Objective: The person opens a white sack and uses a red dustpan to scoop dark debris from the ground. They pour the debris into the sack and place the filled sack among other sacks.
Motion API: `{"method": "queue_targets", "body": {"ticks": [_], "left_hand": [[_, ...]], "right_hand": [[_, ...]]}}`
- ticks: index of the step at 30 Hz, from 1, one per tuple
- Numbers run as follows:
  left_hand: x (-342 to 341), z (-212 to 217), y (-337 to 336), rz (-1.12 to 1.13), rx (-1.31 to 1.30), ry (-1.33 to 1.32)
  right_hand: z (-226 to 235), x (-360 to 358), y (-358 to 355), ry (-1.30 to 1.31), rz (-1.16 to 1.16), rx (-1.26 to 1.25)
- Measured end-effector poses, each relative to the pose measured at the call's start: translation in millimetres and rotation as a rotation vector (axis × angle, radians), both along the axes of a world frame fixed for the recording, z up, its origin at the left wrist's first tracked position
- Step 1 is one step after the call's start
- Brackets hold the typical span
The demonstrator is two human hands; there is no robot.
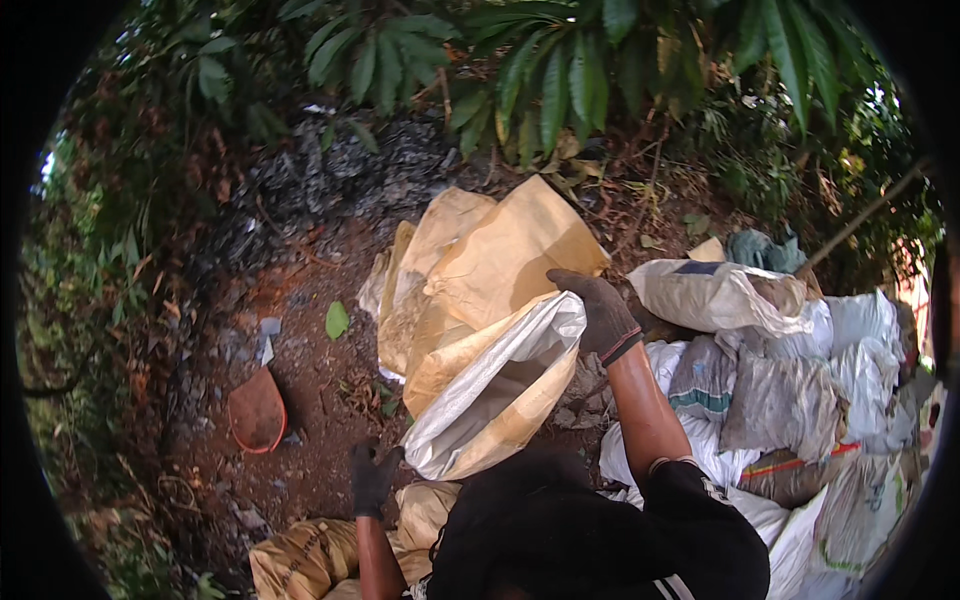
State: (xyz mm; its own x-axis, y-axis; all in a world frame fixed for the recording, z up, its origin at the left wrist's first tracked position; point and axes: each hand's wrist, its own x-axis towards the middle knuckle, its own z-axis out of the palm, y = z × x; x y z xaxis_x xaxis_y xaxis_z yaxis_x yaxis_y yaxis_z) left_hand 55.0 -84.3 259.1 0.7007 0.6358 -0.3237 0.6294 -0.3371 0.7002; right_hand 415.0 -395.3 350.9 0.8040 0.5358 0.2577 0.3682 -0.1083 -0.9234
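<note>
A tan sack (515, 250) with a white lining stretches out in front of me, its mouth gaping toward my body. My right hand (600, 315), in a dark glove, is closed on the right end of the sack's rim; its fingertips are partly hidden by the fabric. Close to the left end of that rim is my left hand (374, 480), also gloved, with thumb and fingers apart and nothing visible between them. Whether its fingertips touch the sack I cannot tell. Inside the mouth only a shadowed grey lining shows.
Several filled white and grey sacks (780, 400) are heaped to my right. More tan sacks (305, 555) lie by my left forearm. A reddish scoop-shaped container (257, 412) rests on the dirt at left. Dark ashy debris (350, 165) lies beyond, under overhanging leaves (560, 75).
</note>
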Motion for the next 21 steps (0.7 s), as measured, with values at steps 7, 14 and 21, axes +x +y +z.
{"method": "queue_targets", "body": {"ticks": [7, 14, 21], "left_hand": [[-3.0, 14.8, -37.4, -0.142, 0.587, -0.561], [-109.6, -89.6, -32.0, 0.6, -0.069, -0.719], [-163.4, -75.3, -60.0, 0.556, 0.409, -0.36]], "right_hand": [[51.8, -97.5, 202.5, -0.394, 0.651, -0.079], [19.8, -244.3, 204.7, -0.453, 0.312, -0.157], [-132.2, -290.8, 116.8, 0.295, 0.06, -0.341]]}}
